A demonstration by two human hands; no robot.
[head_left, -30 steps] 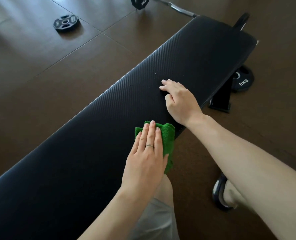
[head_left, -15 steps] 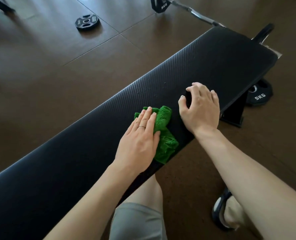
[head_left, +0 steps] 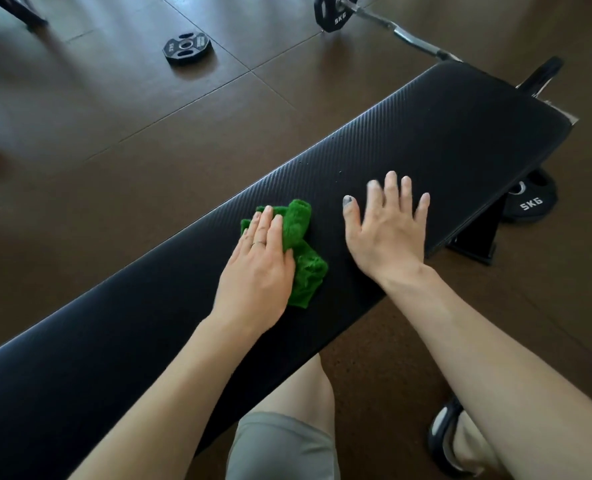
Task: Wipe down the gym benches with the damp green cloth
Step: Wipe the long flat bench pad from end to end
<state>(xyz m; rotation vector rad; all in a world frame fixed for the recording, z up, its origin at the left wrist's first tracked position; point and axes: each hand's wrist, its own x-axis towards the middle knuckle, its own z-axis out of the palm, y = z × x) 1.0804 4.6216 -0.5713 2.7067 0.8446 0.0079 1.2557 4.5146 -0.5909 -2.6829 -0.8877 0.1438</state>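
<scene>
Left hand point(head_left: 258, 271) flat on bunched green cloth point(head_left: 301, 251), right hand point(head_left: 388, 230) splayed at 3 o'clock on bench point(head_left: 461, 133); bunching risks missed strips.

I've got one head view only: worn high, looking forward and steeply down along the bench point(head_left: 426, 140), close over both hands, floor point(head_left: 97, 109) beyond. Wide angle, edges bowed. No second view shares anything.
</scene>
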